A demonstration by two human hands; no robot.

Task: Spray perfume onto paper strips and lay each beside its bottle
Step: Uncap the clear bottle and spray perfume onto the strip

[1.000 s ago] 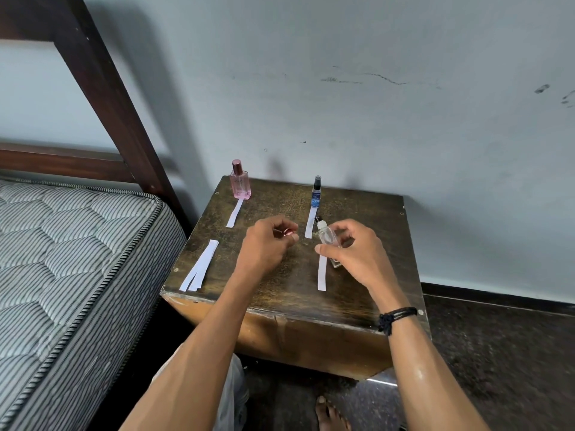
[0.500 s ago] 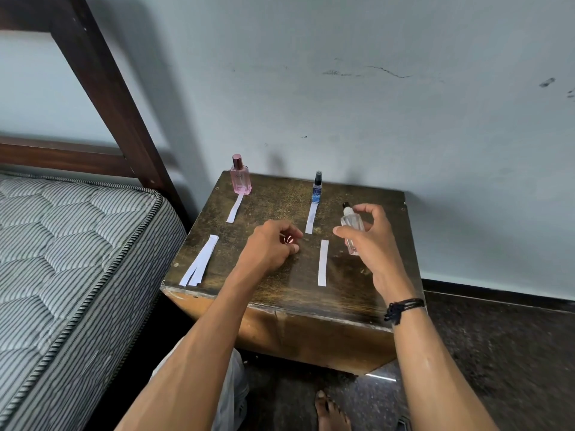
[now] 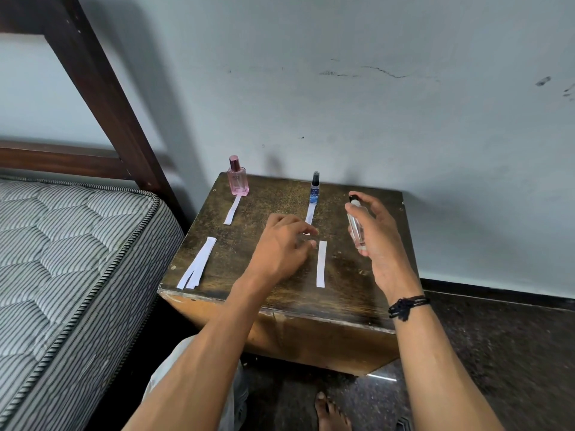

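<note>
Perfume bottles and paper strips are spread over a dark wooden table (image 3: 280, 309) beside a striped mattress (image 3: 62, 259). The right hand (image 3: 378, 241) grips a clear bottle (image 3: 355, 227) upright over the table's right side, forefinger on the spray head. The left hand (image 3: 280, 244) is low over the middle with its fingers curled; whether it holds anything, I cannot tell. At the back stand a pink bottle (image 3: 238, 178) and a slim blue bottle (image 3: 315, 189). In front of each lies a strip: the pink bottle's strip (image 3: 232, 210) and the blue bottle's strip (image 3: 310, 213). A single strip (image 3: 321, 264) lies between the hands, and spare strips (image 3: 197, 264) sit near the left edge.
</note>
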